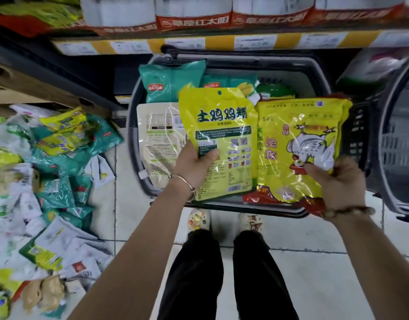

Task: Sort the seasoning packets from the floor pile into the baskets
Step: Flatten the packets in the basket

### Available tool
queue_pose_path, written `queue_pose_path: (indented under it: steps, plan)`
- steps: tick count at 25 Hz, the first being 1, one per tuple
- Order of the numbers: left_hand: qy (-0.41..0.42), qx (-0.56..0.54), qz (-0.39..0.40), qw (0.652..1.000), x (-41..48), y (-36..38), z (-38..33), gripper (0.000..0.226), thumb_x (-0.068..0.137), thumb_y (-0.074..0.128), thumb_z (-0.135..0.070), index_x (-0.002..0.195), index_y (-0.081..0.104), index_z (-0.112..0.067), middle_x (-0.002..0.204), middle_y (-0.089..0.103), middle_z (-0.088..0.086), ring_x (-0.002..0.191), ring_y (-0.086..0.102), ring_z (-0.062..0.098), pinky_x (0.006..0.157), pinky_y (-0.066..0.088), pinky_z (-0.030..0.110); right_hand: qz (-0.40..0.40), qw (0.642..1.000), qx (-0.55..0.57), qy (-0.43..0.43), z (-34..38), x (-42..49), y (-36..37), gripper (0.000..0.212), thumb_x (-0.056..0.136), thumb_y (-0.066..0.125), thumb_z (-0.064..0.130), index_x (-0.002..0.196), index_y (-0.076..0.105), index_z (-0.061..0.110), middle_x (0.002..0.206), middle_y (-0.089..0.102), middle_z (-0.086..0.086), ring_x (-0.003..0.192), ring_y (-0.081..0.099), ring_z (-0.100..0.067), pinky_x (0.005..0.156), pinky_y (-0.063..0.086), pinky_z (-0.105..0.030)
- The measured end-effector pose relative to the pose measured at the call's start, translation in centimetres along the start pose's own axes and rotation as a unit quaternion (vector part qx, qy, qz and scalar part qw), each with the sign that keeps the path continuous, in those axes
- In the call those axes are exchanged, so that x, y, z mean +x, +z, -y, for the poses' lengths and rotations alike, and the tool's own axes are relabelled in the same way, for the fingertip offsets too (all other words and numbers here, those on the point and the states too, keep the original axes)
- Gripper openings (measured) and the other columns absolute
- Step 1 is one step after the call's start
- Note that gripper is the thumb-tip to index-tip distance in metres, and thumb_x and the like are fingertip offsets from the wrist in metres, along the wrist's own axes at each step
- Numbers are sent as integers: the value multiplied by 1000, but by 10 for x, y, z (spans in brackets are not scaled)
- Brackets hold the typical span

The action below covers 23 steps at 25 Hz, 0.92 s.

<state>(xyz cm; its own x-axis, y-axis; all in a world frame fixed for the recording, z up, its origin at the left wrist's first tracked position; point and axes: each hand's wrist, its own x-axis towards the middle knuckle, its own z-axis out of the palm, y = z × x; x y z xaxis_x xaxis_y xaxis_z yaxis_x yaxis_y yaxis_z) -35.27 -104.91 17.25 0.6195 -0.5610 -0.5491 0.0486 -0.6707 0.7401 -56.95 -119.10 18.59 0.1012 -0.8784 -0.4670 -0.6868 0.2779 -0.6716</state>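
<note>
My left hand (194,162) grips a yellow-green packet with dark lettering (219,125) by its lower left edge. My right hand (335,181) holds a yellow packet with a white chicken picture (300,139) at its lower right corner. Both packets hover side by side over a grey basket (314,68) in front of me. Inside the basket lie teal packets (171,82), a beige packet (157,139) and a green one (275,90). The floor pile of packets (44,181) spreads at the left.
A second dark basket (397,135) stands at the right, partly cut off. A shelf edge with price labels (198,43) runs above the baskets. Cardboard boxes (25,84) sit at the far left. My feet (224,220) stand on white tiles just below the grey basket.
</note>
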Motion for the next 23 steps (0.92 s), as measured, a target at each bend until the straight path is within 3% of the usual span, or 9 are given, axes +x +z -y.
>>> queue_pose_path:
  steps: [3,5,7,9,12,14,17,19,23]
  plan:
    - [-31,25,11,999,16,6,1,20,89,62,-22,106,52,-17,86,57,-15,74,52,0,68,36,18,21,999,2,29,-15,22,8,32,77,74,16,72,44,8,64,40,-6,56,36,-13,47,28,-23]
    - [-72,72,22,995,25,11,5,14,89,62,-23,95,51,-16,79,55,-10,76,55,10,65,34,20,38,997,-27,58,-26,31,15,31,80,71,18,74,43,7,65,42,-3,60,36,-17,48,26,-26]
    - [-103,134,20,985,29,19,6,28,88,63,-27,103,52,-5,82,55,1,86,59,24,67,34,24,52,993,-56,88,-30,35,22,26,82,68,18,77,44,10,65,44,-1,65,40,-19,48,26,-27]
    - [-111,155,-32,981,23,27,3,50,83,67,-31,121,47,-5,88,54,-2,92,59,24,71,38,26,77,984,-121,110,-28,40,19,23,84,65,22,88,48,7,79,53,-8,75,45,-22,57,30,-28]
    - [-3,179,-167,970,5,29,-3,83,70,80,-32,137,33,-15,120,52,4,115,52,26,87,46,37,-1,975,-219,43,-21,45,1,42,82,64,25,116,47,8,111,57,-16,97,55,-32,72,40,-34]
    - [103,330,-154,925,3,33,-4,107,66,80,-40,147,13,-21,150,21,17,139,24,33,109,28,44,-25,974,-213,-76,-14,44,-2,70,75,72,23,135,36,13,134,43,-18,122,43,-34,91,41,-43]
    - [116,520,14,846,18,46,-5,124,69,73,-53,143,-24,-29,151,-27,14,141,-20,35,113,-4,50,167,906,-363,-137,-6,44,22,102,74,73,41,149,4,28,156,-8,-9,143,-3,-32,114,5,-46]
    - [80,554,40,828,24,55,0,131,70,71,-56,135,-38,-26,147,-37,17,137,-27,37,111,-10,51,216,854,-456,-131,-13,47,38,108,74,62,62,146,-14,36,149,-35,-6,138,-27,-32,110,-13,-45]
    - [62,568,28,820,27,65,5,127,77,67,-49,123,-49,-24,143,-42,18,136,-29,39,107,-16,50,212,832,-499,-113,-21,50,52,108,68,37,85,138,-30,38,144,-43,-9,136,-30,-37,109,-16,-51]
